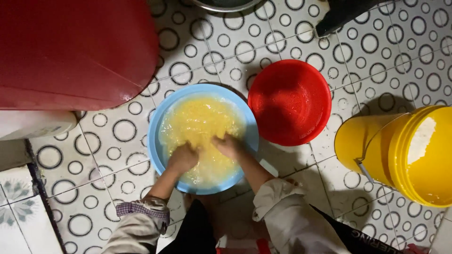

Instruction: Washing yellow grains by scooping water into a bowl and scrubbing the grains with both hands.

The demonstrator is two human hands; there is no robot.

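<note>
Basically both hands are down in the blue basin (157, 141), which sits on the tiled floor (372, 70) right in front of the person, centred between the knees. Basin is round, so no long axis to speak of; it holds yellow grains (200, 117) in cloudy water. Left hand (182, 157) is at the near-left part of the basin, fingers curled down into the grains, looks loosely clenched on a handful, though the water hides the fingertips. Right hand (229, 146) sits just beside it, slightly further in, fingers bent and pressed into the grains too; whether it grips any cannot be told for sure. Hands nearly touch each other, both equally close to the grain mass, most of which lies beyond them toward the far rim. Red strainer (289, 101) stands empty just right of the basin, rims almost touching, nearer the right hand. Yellow bucket (405, 155) further right, tilted. Big red tub (75, 51) at far left.
</note>
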